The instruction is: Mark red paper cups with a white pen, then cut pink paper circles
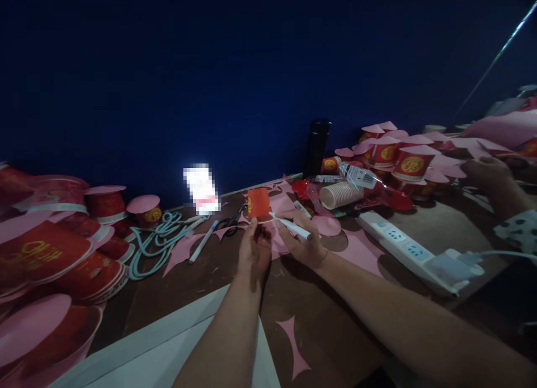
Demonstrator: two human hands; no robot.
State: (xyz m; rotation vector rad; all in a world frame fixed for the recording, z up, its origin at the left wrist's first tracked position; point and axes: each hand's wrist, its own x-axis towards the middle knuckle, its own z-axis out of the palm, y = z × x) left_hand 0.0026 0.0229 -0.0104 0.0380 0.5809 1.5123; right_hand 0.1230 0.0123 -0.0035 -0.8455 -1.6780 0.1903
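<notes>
My left hand (254, 252) is closed around the rim of a red paper cup (258, 204), held upside down above the brown table (335, 332). My right hand (302, 241) grips a white glue stick or marker (291, 225) whose tip touches the cup's lower edge. Pink paper pieces (327, 225) lie on the table just beyond both hands. Scissors (229, 223) rest behind the left hand.
Red cups capped with pink paper are piled at the left (62, 253) and back right (409, 164). A stack of plain cups (340, 194), a black bottle (316, 147), a white power strip (405, 251), teal cord (153, 239) and another person's hand (489, 172) are nearby.
</notes>
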